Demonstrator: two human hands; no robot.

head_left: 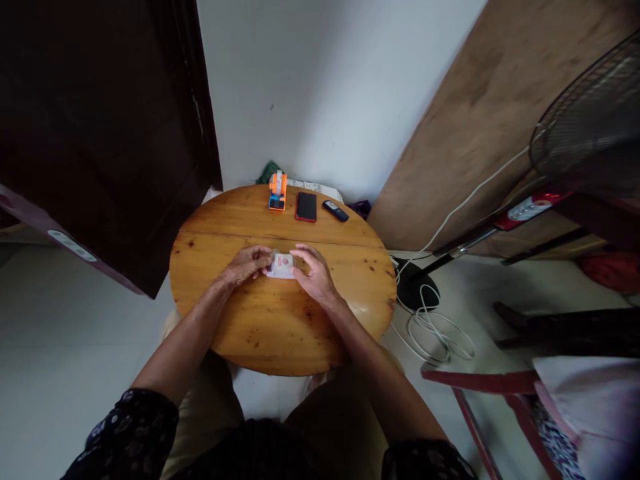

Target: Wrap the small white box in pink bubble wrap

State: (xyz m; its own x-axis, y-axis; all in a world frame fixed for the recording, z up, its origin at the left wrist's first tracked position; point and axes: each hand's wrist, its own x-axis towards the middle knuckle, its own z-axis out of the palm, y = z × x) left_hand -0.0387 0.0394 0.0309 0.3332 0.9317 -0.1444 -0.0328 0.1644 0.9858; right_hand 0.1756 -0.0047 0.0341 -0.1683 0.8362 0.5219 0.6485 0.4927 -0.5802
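A small whitish packet with red print (pixel 283 265) lies near the middle of the round wooden table (pixel 280 320), between my two hands. My left hand (pixel 249 262) is at its left edge, fingers curled and closed on that side of the packet. On the other side, my right hand (pixel 315 272) has its thumb and fingers apart, the thumb close to the packet's right edge. Whether the thumb touches it is too small to tell.
At the table's far edge are an orange and blue tape dispenser (pixel 277 192), a dark phone-like object (pixel 306 207) and a dark remote (pixel 335 211). A standing fan (pixel 590 113) with coiled white cable (pixel 440 340) and a red-framed chair (pixel 480 381) stand right.
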